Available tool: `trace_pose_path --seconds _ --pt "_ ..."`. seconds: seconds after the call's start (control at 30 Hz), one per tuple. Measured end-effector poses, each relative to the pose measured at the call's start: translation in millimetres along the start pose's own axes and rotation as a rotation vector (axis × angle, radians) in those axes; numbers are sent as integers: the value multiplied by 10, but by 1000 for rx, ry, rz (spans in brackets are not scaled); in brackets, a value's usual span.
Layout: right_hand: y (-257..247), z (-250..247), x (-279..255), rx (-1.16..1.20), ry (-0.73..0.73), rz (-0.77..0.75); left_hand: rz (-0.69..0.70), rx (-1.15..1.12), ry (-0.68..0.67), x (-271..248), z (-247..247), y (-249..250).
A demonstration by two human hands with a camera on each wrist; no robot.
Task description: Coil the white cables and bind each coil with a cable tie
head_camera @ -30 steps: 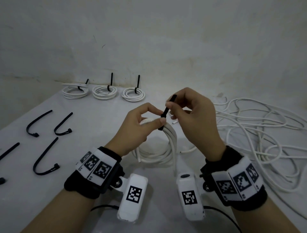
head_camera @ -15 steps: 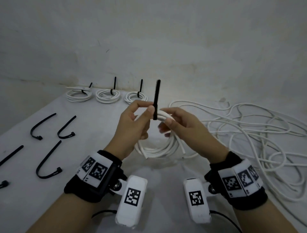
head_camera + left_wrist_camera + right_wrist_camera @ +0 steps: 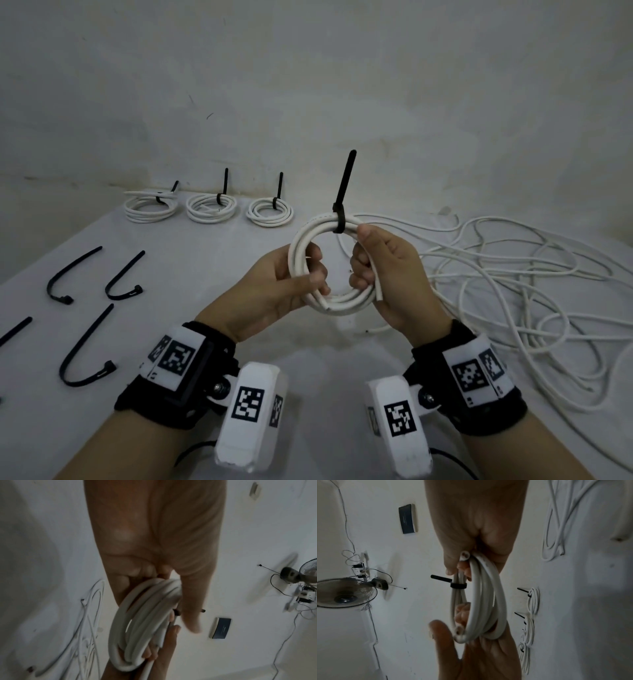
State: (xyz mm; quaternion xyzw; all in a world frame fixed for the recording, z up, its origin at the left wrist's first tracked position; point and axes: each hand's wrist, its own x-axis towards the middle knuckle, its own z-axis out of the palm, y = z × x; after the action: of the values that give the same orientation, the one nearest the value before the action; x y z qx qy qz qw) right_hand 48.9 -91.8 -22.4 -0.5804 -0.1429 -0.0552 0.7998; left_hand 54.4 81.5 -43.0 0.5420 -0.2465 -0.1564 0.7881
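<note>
Both hands hold one white coil [image 3: 310, 240] upright above the table [image 3: 212, 260], its ring facing the person. The left hand [image 3: 277, 291] grasps the coil's left and lower-left arc, thumb laid across the front of the strands and fingers curled through the ring from behind; one cut cable end [image 3: 327, 303] pokes out just past the thumb tip. The right hand [image 3: 387, 274] clasps the right arc, fingers wrapped through the ring and thumb pointing up along the strands, with the other cut end [image 3: 378, 295] sticking out below its fingers. At the top of the coil, just beside the right thumb tip, a black cable tie [image 3: 342, 198] is cinched round the strands, its free tail standing up and tilting slightly right. Beyond the hands, near the wall, three bound coils [image 3: 211, 208] lie in a row, each with its tie tail up. To the right of the grip a loose tangle of white cable [image 3: 513, 274] sprawls over the table. Well to the left lie spare black ties [image 3: 82, 349], bent into hooks.
</note>
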Motion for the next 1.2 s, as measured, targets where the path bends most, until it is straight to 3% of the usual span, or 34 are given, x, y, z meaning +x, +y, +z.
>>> trace_pose_path --seconds 0.1,0.3,0.37,0.6,0.73,0.97,1.2 --pt "-3 -48 -5 -55 -30 5 19 30 25 -6 15 -8" --pt "-88 -407 30 117 -398 212 27 -66 67 -4 53 21" --pt "-98 -458 26 117 -458 222 33 -79 63 -2 66 15" --pt "-14 -269 43 86 -324 182 44 -54 138 -2 131 28" --pt "-23 -338 34 295 -444 255 38 -29 153 -8 162 40" --pt "-12 -269 4 125 -376 168 39 -48 107 -6 144 38" --pt "-6 -192 4 5 -217 137 63 -14 -48 -41 39 68"
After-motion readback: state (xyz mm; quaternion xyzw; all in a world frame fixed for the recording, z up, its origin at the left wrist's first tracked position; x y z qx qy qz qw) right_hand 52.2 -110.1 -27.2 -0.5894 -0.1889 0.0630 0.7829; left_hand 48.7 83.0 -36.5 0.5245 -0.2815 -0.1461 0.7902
